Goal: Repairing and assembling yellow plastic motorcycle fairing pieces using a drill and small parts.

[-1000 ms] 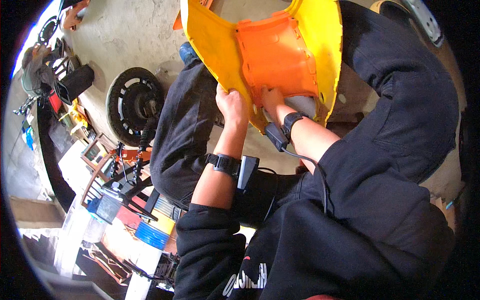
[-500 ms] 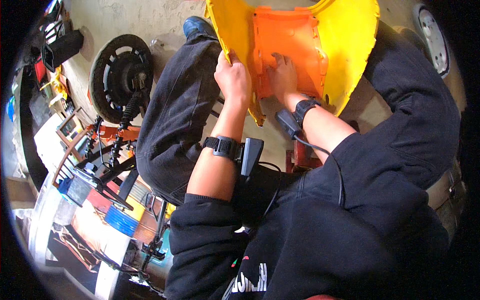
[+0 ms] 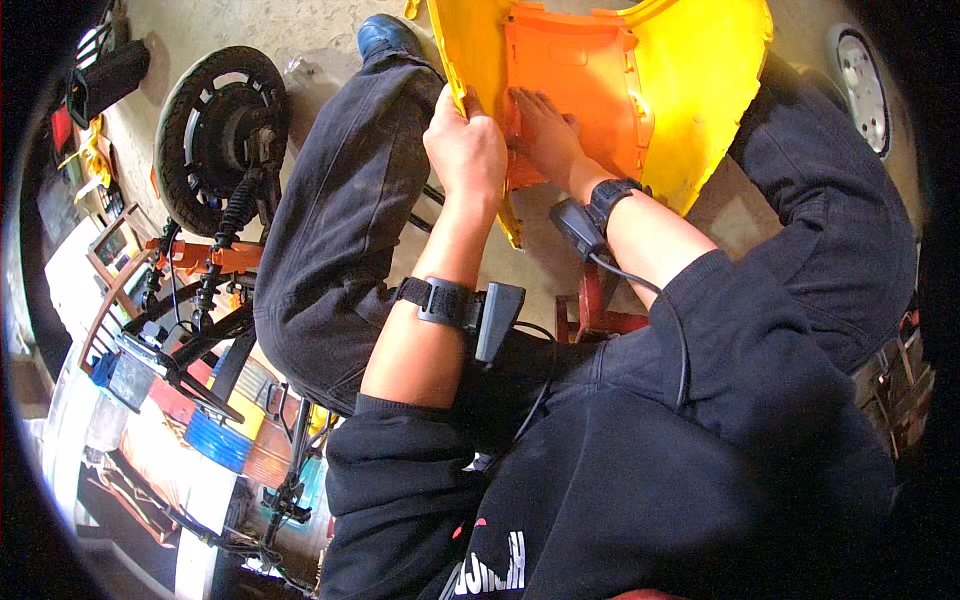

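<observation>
A large curved yellow plastic panel [image 3: 700,95] stands between my knees, with an orange plastic panel [image 3: 575,85] set in its middle. Along the orange panel's edges run small tabs. My left hand [image 3: 466,150] is closed around the yellow panel's left edge, thumb near the rim. Lying on the lower left part of the orange panel is my right hand [image 3: 545,135], its fingers stretched toward the seam with the yellow side. Its fingertips rest near that seam. Both wrists carry black strapped devices with cables.
To the left stands a black wheel [image 3: 222,140] with a shock absorber [image 3: 238,205] and a dark vehicle frame. A red metal stand [image 3: 598,305] is below the panel. Another wheel [image 3: 862,90] lies at the far right. A blue drum [image 3: 218,440] stands at lower left.
My right hand has slid left across the orange panel toward its left seam, fingers now straighter. My left hand keeps its grip. The view has shifted slightly.
</observation>
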Tool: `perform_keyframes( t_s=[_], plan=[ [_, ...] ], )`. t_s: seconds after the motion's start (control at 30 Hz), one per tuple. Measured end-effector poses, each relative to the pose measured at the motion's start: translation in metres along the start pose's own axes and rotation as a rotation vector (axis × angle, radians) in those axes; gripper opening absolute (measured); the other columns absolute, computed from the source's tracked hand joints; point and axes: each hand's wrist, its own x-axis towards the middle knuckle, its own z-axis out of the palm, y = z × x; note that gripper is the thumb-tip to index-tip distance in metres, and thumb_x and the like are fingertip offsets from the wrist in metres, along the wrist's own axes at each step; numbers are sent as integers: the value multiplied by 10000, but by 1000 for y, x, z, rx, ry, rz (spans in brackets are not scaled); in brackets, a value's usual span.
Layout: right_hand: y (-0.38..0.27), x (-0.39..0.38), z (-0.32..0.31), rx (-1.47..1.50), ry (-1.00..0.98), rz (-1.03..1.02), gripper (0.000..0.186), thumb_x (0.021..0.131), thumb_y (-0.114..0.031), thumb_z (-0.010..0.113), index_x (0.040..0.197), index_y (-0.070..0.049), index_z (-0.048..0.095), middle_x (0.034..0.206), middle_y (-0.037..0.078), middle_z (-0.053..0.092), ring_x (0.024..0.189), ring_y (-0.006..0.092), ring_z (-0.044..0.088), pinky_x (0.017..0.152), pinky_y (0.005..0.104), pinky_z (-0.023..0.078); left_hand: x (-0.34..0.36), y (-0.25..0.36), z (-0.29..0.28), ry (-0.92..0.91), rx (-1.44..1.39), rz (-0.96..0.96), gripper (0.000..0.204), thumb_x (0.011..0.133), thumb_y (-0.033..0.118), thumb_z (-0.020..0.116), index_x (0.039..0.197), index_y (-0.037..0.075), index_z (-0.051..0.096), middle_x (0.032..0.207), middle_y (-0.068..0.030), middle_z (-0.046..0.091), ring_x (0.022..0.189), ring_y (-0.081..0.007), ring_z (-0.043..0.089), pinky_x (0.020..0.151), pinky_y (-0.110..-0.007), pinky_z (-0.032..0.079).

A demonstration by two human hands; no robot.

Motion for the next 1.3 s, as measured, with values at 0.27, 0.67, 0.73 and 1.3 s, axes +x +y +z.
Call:
perform_keyframes(
  t_s=[0.27, 0.67, 0.73, 1.3],
  plan=[
    [3, 1, 14, -33, 40, -45, 646, 913, -354, 599, 1483, -134, 390, 1493, 111, 462, 1400, 269, 407, 1056, 493, 355, -7, 1, -1, -45, 47, -23, 200, 998, 145, 507, 1091, 34, 644, 880, -178, 705, 789, -240, 686, 733, -350, 507],
    [2, -9, 17, -26, 102, -57, 649, 897, -330, 628, 1481, -158, 405, 1488, 81, 477, 1400, 264, 410, 1054, 512, 346, 2, -14, 16, 88, -304, 62, 188, 988, 63, 523, 1106, 9, 657, 876, -60, 703, 825, -62, 585, 743, -263, 489],
    [4, -10, 19, -41, 95, -79, 642, 897, -305, 627, 1482, -164, 406, 1503, 63, 461, 1408, 259, 399, 1056, 513, 344, 4, -16, 18, 98, -323, 56, 182, 985, 57, 524, 1099, 8, 658, 861, -56, 698, 816, -58, 577, 735, -265, 489],
    [9, -4, 22, -39, 57, -38, 635, 902, -123, 557, 1503, -210, 371, 1539, 31, 417, 1430, 249, 369, 1071, 517, 335, -2, -16, 6, 5, -415, -30, 226, 984, 15, 535, 1157, -44, 668, 1010, -60, 706, 874, -115, 632, 801, -258, 499]
  ],
)
